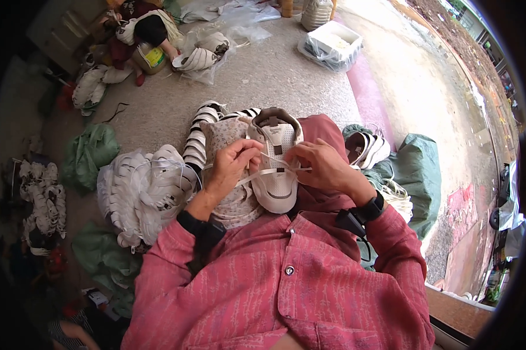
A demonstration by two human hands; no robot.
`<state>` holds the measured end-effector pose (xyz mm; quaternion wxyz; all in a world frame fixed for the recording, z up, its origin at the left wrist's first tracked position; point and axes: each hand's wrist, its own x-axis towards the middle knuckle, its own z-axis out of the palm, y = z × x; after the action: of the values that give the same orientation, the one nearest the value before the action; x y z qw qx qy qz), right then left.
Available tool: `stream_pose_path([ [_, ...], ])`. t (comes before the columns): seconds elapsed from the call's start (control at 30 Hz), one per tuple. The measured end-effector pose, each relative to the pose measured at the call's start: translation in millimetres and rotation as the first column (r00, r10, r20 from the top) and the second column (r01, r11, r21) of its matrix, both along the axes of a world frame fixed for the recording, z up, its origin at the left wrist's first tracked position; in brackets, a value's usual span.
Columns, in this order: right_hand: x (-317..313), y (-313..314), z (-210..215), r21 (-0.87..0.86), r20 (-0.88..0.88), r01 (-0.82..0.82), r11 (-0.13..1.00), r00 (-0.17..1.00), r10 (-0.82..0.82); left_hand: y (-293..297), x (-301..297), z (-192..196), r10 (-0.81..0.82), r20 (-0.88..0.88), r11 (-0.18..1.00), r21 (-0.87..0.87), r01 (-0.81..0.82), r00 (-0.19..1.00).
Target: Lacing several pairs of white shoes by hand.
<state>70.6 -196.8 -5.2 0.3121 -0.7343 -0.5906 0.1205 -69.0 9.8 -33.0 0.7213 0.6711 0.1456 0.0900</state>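
Note:
A white shoe (pixel 276 197) rests on my lap, its toe toward me and its dark-lined opening away from me. A pale shoelace (pixel 268 171) is threaded across its front, with loose lengths out to both sides. My left hand (pixel 231 169), to the left of the shoe, has thumb and fingers pinched on one length of lace. On the other side, my right hand (pixel 324 166) bends over the shoe's edge, its fingers closed on the lace too; its fingertips are partly hidden. Under the shoe's left side lies a flower-patterned cloth (pixel 225 137).
Bagged white shoes (pixel 149 192) are heaped at my left, beside a green sack (pixel 91 153). A row of striped shoes (pixel 196 140) stands beyond my left hand. More shoes (pixel 368 149) and a green sack (pixel 417 175) lie right. Farther off are a white tub (pixel 331 46) and a seated person (pixel 140 26) with shoes.

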Motion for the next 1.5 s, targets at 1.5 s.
stream_pose_path([
  [1.5,-27.8,5.6,-4.4,0.190,-0.079,0.021,0.982,0.997,-0.007,-23.8,-5.0,11.2,-0.088,0.001,0.434,0.900,0.037,0.996],
])
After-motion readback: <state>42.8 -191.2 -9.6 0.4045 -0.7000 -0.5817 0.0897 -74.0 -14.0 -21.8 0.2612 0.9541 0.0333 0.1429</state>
